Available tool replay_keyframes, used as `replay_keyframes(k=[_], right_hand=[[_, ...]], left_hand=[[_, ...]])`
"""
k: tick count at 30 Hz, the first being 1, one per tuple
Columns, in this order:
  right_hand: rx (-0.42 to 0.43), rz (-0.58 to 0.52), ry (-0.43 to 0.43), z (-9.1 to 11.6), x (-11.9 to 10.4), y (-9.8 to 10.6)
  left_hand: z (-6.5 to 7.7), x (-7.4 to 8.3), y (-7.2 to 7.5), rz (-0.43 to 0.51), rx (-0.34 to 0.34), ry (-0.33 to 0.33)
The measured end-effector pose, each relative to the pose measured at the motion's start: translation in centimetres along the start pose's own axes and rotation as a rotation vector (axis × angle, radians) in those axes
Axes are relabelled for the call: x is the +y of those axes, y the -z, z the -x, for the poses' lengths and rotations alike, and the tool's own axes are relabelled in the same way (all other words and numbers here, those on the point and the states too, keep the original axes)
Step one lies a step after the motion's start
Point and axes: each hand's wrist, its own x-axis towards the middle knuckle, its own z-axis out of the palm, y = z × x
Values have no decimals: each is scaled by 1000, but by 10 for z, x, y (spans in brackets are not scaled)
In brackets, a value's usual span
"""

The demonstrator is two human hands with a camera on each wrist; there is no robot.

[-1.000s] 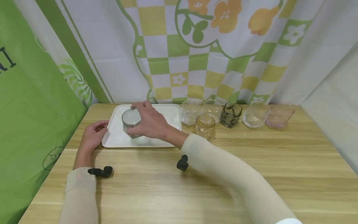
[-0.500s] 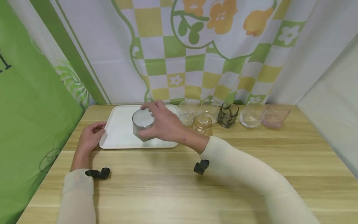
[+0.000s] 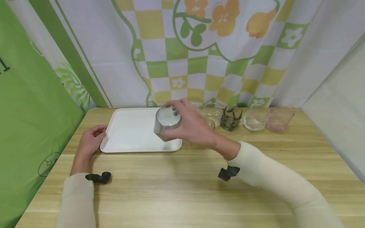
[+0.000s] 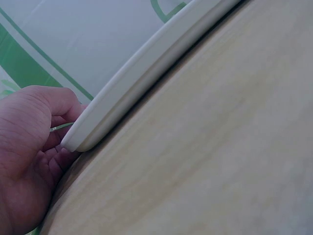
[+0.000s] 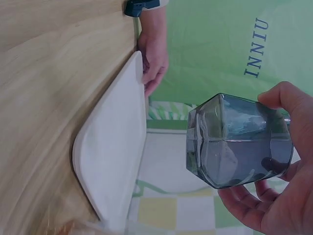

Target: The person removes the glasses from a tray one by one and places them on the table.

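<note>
My right hand (image 3: 194, 123) holds a smoky grey, faceted drinking glass (image 5: 239, 142) from above, with thumb and fingers around its upper part near the rim. The glass is upright and raised over the right end of a white rectangular tray (image 3: 128, 133), with a gap below it in the right wrist view. At the tray's left edge is my left hand (image 3: 89, 141), its curled fingers gripping the rim near the front corner. In the left wrist view, the tray's pale edge (image 4: 132, 76) runs up from those fingers along the table.
Right of the tray stand a dark grey glass (image 3: 231, 118), a clear glass (image 3: 255, 118) and a pinkish glass (image 3: 279, 119). More clear and amber glasses are partly hidden behind my right hand. A patterned curtain (image 3: 159, 57) hangs behind the wooden table (image 3: 171, 190).
My right hand has lifted the grey glass from the tray's left part and carried it rightward, covering the amber glass in the head view. My left hand stays at the tray's edge.
</note>
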Motion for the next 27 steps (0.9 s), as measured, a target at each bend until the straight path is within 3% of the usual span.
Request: replay_keyframes(k=[16, 27], right_hand=[[49, 52, -25, 38, 29, 57], [117, 51, -68, 66, 58, 83]], left_hand=[[-1, 0, -2, -4, 2, 1], [3, 0, 0, -3, 1, 14]])
